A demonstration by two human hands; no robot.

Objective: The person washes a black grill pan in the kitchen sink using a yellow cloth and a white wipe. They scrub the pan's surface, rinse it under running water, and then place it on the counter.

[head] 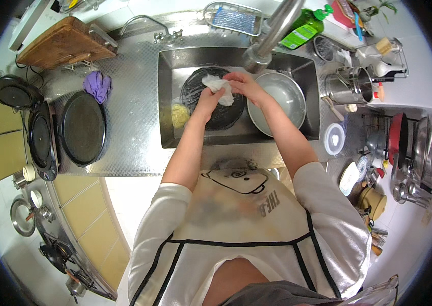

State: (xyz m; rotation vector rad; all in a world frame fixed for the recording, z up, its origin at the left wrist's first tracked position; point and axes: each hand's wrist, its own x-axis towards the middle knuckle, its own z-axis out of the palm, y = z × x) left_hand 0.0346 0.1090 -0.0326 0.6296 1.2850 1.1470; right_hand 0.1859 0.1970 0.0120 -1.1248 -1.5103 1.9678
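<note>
A crumpled white cloth or paper towel (226,100) is pinched in my left hand (208,104), over the sink. My right hand (248,87) is at the cloth's right side, fingers bent towards it; whether they grip it I cannot tell. Beneath both hands a round black ridged pan or plate (221,119) lies in the steel sink (167,135), its surface shiny as if wet. To its right rests a round metal bowl (286,91), partly covered by my right forearm. A yellow scrubbing cloth or sponge (180,116) sits at the pan's left.
The thick tap spout (258,57) hangs above the sink's back right. On the left counter are a black oval pan (84,128), a purple cloth (97,86) and an open black electric appliance (42,134). At right stand a green soap bottle (303,32), a steel pot (347,85) and a lidded container (334,139).
</note>
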